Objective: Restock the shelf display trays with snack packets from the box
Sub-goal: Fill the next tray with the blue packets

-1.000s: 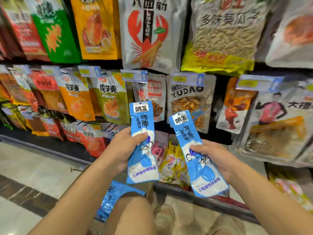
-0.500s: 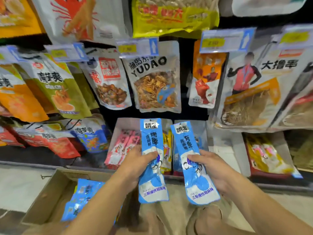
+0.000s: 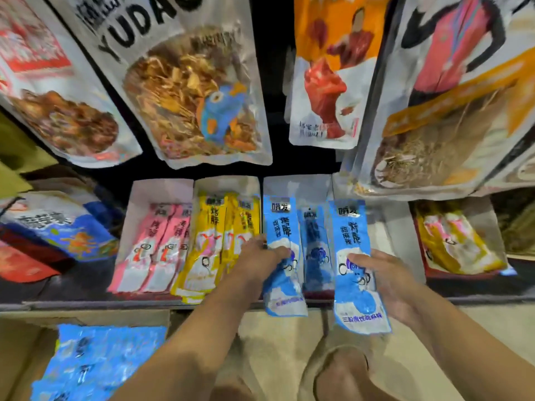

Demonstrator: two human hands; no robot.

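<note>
My left hand (image 3: 257, 260) grips a long blue snack packet (image 3: 282, 227) by its middle, its top over the white display tray (image 3: 298, 185) on the bottom shelf. My right hand (image 3: 385, 280) holds a second blue packet (image 3: 351, 227) just to the right, also upright and partly over that tray. Between them another blue packet (image 3: 315, 250) lies in the tray. The cardboard box (image 3: 20, 351) at lower left holds several more blue packets (image 3: 101, 360).
Left of the blue tray stand a tray of yellow packets (image 3: 215, 235) and a tray of pink packets (image 3: 157, 247). A tray with yellow bags (image 3: 454, 244) is at right. Large hanging snack bags (image 3: 197, 94) crowd the space above. The shelf's front edge (image 3: 86, 303) runs across.
The view has dropped and come much closer to the bottom shelf. Both hands have carried their blue packets forward and down to the white tray.
</note>
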